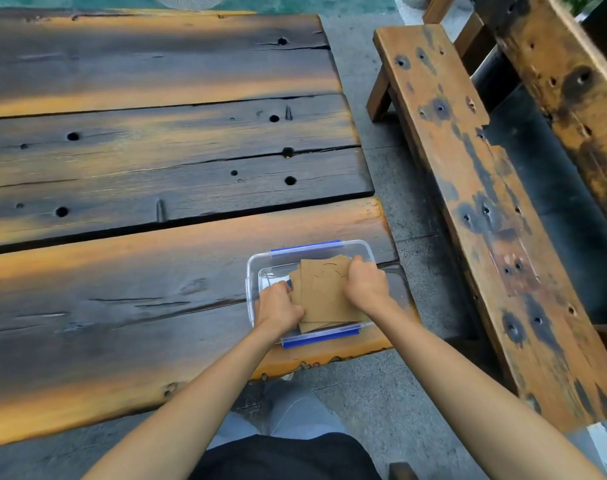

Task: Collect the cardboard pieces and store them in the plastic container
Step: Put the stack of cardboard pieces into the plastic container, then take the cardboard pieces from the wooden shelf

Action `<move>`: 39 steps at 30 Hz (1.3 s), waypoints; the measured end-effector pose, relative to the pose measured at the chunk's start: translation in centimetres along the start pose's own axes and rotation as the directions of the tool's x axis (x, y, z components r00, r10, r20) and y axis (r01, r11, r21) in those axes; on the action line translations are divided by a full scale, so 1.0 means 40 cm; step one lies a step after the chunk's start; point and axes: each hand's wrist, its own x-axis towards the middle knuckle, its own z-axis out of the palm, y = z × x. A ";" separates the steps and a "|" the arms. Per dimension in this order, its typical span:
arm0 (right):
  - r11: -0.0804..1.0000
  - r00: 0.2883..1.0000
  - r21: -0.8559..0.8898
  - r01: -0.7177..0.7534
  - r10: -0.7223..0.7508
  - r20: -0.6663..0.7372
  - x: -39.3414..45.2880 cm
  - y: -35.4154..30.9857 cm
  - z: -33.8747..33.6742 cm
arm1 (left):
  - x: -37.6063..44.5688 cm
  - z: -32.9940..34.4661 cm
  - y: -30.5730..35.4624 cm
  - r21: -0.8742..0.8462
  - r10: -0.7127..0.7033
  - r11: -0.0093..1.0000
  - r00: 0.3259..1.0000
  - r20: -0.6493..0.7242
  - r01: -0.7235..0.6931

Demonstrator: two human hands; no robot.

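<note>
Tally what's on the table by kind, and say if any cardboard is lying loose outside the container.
Clear plastic container: 1
Blue clips on the container: 2
Stack of cardboard pieces: 1, inside the container; individual pieces overlap, cannot count
Loose cardboard on the wooden table: 0
Hands on the stack: 2, left, right
Total: 6

Both forearms are bare to the bottom edge of the view, with no sleeves, watch, rings or gloves on the left hand (278, 308) or the right hand (366, 289). Below them shows a black garment (281, 457) over light grey trousers (295, 420).
</note>
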 end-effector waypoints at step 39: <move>0.336 0.294 -0.486 0.807 -0.942 -0.162 -0.476 -0.615 0.188 | -0.493 -0.396 -0.728 0.103 -0.022 0.982 0.640 -0.768 0.157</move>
